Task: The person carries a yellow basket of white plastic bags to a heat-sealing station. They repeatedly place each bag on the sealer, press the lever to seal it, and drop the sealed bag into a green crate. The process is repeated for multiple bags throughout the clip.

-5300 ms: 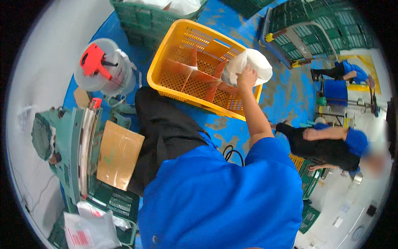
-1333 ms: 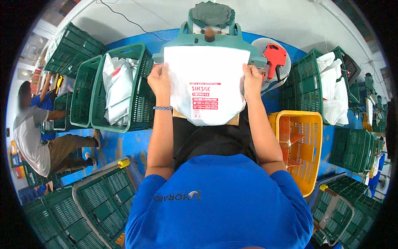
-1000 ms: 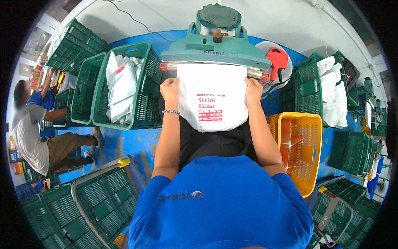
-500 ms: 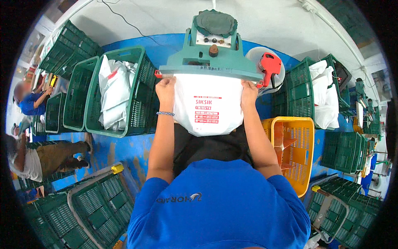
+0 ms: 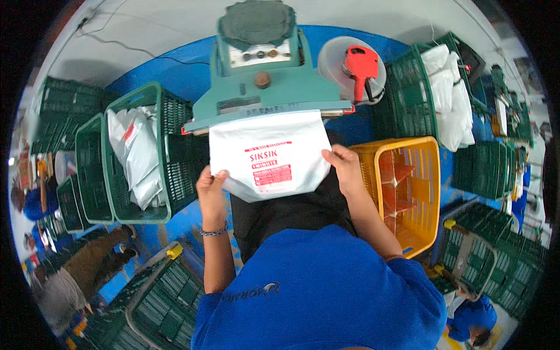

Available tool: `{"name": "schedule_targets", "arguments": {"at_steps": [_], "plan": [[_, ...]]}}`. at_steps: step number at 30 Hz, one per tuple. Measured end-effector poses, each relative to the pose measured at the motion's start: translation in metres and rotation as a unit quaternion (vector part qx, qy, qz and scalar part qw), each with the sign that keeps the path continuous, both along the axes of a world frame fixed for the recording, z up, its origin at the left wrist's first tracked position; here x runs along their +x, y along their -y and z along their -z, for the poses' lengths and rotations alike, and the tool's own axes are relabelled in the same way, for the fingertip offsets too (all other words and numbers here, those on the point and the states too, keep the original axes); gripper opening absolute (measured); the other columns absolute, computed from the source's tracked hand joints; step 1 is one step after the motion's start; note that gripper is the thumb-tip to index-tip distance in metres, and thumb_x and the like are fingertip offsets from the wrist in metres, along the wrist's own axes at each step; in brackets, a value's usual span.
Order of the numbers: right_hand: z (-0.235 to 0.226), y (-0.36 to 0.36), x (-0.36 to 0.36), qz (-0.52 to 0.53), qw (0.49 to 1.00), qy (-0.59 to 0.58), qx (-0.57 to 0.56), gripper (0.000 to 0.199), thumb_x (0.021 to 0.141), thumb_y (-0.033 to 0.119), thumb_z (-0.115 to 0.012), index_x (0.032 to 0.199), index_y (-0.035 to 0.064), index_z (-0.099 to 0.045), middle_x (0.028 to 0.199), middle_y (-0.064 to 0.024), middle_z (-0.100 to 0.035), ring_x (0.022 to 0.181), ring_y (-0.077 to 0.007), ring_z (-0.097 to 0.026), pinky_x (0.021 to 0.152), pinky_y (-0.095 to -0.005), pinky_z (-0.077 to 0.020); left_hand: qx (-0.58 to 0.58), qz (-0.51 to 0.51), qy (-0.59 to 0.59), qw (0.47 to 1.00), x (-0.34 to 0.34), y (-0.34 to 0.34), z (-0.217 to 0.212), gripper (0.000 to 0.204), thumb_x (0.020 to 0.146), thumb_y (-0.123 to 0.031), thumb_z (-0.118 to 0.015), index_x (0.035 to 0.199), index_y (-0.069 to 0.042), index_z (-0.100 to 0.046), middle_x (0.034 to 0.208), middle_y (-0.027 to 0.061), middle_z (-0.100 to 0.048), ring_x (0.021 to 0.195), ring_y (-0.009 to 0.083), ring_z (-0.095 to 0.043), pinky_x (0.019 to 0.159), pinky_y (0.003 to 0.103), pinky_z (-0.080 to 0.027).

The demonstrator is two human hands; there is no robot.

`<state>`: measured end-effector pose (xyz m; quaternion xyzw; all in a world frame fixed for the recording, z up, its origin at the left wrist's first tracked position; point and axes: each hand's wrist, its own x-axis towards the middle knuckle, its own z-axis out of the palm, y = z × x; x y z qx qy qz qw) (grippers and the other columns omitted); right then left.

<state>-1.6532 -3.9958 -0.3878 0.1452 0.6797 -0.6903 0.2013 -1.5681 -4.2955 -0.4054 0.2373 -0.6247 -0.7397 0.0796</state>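
The white bag (image 5: 269, 157) has its top edge tucked under the bar of the green sealing machine (image 5: 265, 87). The left hand (image 5: 211, 185) and the right hand (image 5: 343, 165) each pinch a lower side of it. A yellow basket (image 5: 408, 192) sits just to the right.

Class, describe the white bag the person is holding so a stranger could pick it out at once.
Find the green machine at top centre. The white bag hangs from its front bar, gripped by the left hand and right hand. Unlike the basket bags, it shows red print.
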Motion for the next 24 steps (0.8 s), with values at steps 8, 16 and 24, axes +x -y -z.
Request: {"name": "schedule_targets", "arguments": {"at_steps": [8,16,24], "plan": [[-0.002,-0.046,-0.107,0.155,0.941,-0.268,0.137,0.019,0.086,0.017,-0.06,0.083,0.0001,-0.068,0.079,-0.0086,-0.067,0.072,-0.0152,-0.062,0.064,-0.0273,-0.0475,0.091,-0.058,-0.114,0.988,-0.077,0.004,-0.014,0.017,0.089,-0.005,-0.056,0.104,0.003,-0.058,0.098,0.0054,-0.062,0.089,0.0111,-0.057,0.085,0.027,-0.044],[0.127,-0.104,-0.232,-0.033,0.75,-0.03,0.66,0.099,0.061,0.068,-0.07,0.125,-0.0039,-0.046,0.124,-0.0251,-0.049,0.114,-0.0422,-0.049,0.094,-0.0486,-0.0422,0.052,-0.096,-0.08,0.991,-0.079,0.0,-0.005,0.018,0.088,-0.008,-0.059,0.102,0.004,-0.059,0.098,0.0075,-0.063,0.086,0.0127,-0.058,0.079,0.026,-0.046],[0.084,-0.121,-0.202,0.101,0.992,0.04,0.064,0.053,0.073,0.029,-0.07,0.113,-0.0003,-0.055,0.103,-0.0103,-0.061,0.101,-0.0231,-0.058,0.081,-0.0349,-0.0484,0.038,-0.133,-0.061,0.988,-0.08,0.0,0.0,0.012,0.085,-0.007,-0.063,0.095,0.001,-0.063,0.09,0.0033,-0.064,0.08,0.0087,-0.057,0.075,0.023,-0.043]]}}
